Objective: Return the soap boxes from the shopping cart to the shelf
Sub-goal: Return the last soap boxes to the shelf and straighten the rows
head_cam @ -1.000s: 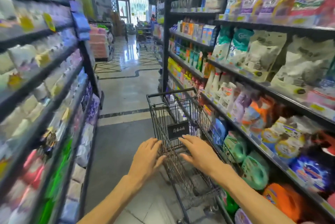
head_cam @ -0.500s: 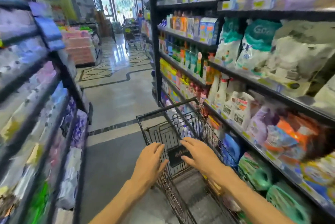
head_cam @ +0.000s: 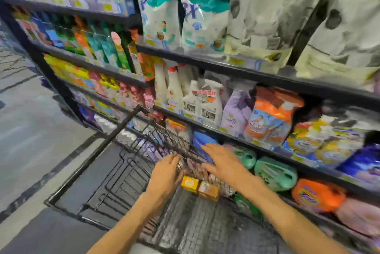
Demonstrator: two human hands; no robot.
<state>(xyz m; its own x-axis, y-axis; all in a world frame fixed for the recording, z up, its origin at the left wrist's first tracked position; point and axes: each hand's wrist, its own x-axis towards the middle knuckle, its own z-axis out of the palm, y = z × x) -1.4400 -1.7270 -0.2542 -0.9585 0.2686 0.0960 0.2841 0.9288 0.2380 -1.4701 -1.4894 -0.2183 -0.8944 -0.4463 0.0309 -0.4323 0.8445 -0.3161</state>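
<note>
Reaching step: left hand [head_cam: 164,175] and right hand [head_cam: 223,164] over shopping cart [head_cam: 115,130], fingers loose, holding nothing; soap boxes [head_cam: 198,187] down in the basket beside shelf [head_cam: 236,68], ungrasped; next likely lowering to pinch one box.

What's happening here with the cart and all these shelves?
A person stands in a shop aisle with a wire shopping cart pulled up beside the shelf of cleaning products. Both hands reach into it: the left hand and the right hand are spread open, holding nothing. Between them, down in the cart, lie two small soap boxes, a yellow box and a brown box. Neither has been picked up yet, so putting them back is yet to begin.
</note>
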